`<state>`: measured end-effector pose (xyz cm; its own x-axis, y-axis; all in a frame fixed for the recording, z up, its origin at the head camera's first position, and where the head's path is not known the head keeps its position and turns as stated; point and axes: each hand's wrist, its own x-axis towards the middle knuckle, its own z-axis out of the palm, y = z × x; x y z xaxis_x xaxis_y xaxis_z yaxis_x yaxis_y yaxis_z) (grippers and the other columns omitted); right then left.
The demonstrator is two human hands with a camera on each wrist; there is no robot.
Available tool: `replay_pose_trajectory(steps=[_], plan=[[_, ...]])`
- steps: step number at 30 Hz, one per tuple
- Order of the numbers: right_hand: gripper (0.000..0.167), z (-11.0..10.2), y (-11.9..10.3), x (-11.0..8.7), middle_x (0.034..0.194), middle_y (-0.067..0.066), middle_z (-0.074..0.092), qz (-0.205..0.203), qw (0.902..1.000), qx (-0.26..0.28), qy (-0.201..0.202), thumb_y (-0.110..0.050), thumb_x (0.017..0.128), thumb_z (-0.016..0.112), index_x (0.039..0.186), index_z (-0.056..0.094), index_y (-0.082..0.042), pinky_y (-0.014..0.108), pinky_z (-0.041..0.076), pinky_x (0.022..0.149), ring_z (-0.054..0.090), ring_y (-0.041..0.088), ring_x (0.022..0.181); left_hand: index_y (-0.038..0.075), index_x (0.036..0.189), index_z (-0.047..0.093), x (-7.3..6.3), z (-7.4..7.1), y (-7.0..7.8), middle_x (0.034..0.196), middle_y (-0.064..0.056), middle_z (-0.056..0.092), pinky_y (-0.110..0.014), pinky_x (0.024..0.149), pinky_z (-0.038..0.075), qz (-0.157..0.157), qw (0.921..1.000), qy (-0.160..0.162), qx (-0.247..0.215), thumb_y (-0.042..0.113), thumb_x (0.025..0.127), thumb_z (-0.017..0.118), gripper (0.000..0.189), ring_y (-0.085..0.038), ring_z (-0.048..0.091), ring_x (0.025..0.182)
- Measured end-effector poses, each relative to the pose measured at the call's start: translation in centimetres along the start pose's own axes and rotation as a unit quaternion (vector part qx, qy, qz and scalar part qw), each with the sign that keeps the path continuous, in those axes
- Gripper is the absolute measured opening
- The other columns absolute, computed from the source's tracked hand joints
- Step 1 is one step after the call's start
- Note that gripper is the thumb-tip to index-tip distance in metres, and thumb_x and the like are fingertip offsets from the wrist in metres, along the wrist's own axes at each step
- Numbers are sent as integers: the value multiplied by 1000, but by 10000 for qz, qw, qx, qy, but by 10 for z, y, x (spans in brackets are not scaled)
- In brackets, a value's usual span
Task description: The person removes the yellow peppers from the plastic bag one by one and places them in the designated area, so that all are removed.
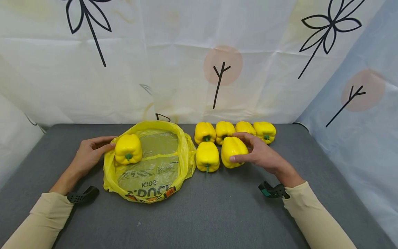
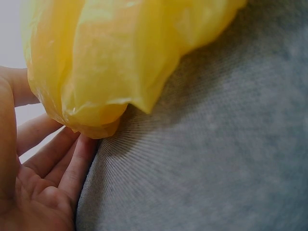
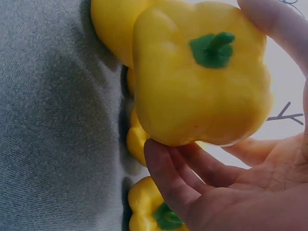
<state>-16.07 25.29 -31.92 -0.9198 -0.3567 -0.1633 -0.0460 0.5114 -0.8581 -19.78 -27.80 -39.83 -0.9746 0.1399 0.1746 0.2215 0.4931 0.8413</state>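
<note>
A yellow plastic bag [image 1: 186,155] lies with its mouth spread wide, printed letters showing on it. One yellow bell pepper [image 1: 128,149] with a green stem sits inside at the left. My left hand [image 1: 90,154] holds the bag's left rim beside that pepper; in the left wrist view thumb and fingers [image 2: 72,166] meet the yellow film, fingertips partly hidden. My right hand [image 1: 259,152] grips another bell pepper [image 1: 233,152] between thumb and fingers, its stem facing the right wrist camera. Another bell pepper [image 1: 207,157] stands between the bag and the gripped one.
Behind the gripped pepper, several more yellow bell peppers [image 1: 204,132] form a row along the back of the grey table [image 1: 199,214]. A white patterned cloth [image 1: 174,69] hangs behind the table, and a bluish one [image 1: 357,114] hangs on the right.
</note>
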Motion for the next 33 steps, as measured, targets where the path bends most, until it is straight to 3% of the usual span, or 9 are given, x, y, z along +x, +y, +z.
replay_pose_trajectory(steps=[7, 33], plan=[[90, 2, 4, 2, 159, 19, 29, 41, 9999, -102, -125, -32, 88, 82, 158, 31, -5, 60, 39, 108, 31, 43, 144, -3, 139, 59, 0, -1, 0, 113, 31, 58, -7, 82, 45, -7, 10000, -18, 2, 31, 104, 61, 49, 11, 54, 105], [91, 8, 11, 9, 158, 20, 32, 247, 9986, -386, -256, -37, 88, 81, 157, 31, -6, 58, 39, 108, 32, 41, 144, -4, 139, 59, -1, -1, -1, 113, 30, 58, -7, 82, 46, 50, 10000, -51, -13, 28, 104, 61, 47, 10, 55, 104]])
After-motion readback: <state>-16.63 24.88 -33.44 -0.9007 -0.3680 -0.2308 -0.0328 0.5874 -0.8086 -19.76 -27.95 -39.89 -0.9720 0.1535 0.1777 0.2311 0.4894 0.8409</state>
